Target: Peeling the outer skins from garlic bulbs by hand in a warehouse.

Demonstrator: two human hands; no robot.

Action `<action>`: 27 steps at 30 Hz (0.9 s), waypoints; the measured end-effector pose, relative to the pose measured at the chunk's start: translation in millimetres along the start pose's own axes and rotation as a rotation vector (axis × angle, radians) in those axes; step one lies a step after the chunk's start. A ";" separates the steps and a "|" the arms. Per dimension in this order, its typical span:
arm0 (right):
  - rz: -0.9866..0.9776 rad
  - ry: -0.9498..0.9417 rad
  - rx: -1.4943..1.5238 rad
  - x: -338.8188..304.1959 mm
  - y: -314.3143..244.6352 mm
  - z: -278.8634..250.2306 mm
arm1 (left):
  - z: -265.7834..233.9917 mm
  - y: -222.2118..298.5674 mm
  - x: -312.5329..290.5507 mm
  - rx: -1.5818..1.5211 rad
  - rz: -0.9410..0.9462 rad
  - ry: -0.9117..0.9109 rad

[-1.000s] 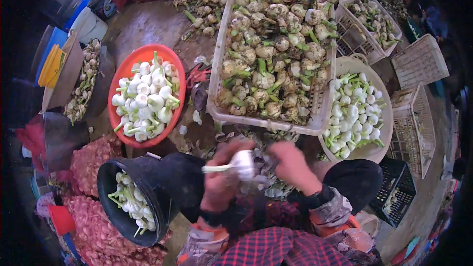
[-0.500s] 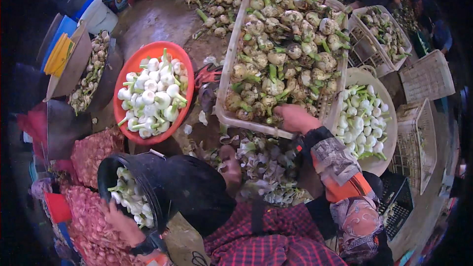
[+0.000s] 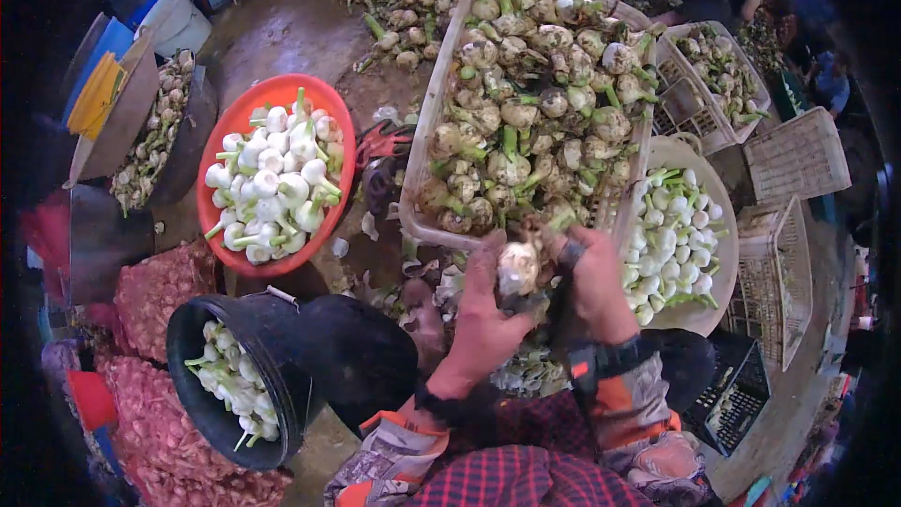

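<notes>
In front of the crate's near edge, a dirty-skinned garlic bulb [image 3: 518, 268] is between my hands. My left hand [image 3: 481, 324] grips it with thumb and fingers on its near and left sides. My right hand [image 3: 601, 284] is closed at the bulb's right, by the stem and brown outer skin; something dark by its fingers is too blurred to name. Just beyond, the pale plastic crate [image 3: 435, 136] is heaped with unpeeled garlic bulbs [image 3: 521, 113] with cut green stems. Loose peeled skins [image 3: 530, 371] lie below my hands.
Clean white garlic fills an orange-red basin [image 3: 349, 122] at left, a black bucket [image 3: 291, 376] at near left and a beige basin [image 3: 735, 235] at right. Red mesh sacks [image 3: 169, 300] lie far left. More crates [image 3: 798, 155] stand right; a red-handled tool [image 3: 383, 143] lies beside the crate.
My left hand has come from the black bucket to the middle and grips a bulb. My right hand has drawn back from the crate to the same bulb.
</notes>
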State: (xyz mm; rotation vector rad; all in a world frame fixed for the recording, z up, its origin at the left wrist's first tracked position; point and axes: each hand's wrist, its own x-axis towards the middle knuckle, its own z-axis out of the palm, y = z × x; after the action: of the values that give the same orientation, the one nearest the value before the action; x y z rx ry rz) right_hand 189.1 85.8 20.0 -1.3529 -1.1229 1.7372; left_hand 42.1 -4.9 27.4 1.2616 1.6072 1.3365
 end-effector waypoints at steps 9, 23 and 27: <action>-0.141 0.109 0.338 -46.4 14.8 46.6 | -5.3 -1.2 -10.8 -0.373 -0.086 -0.083; -0.385 -0.101 -0.281 -67.1 1.2 19.4 | -22.4 13.9 -16.7 -0.879 -0.573 -0.157; -0.404 -0.035 -0.379 -66.7 11.5 15.0 | -27.8 -3.0 -21.2 -1.381 -0.821 -0.275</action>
State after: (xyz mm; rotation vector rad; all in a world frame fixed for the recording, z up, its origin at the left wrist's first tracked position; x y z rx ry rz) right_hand 191.2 18.8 38.0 -1.1988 -1.6765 1.3031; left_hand 21.9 -33.6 29.5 -0.0903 0.5207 1.1770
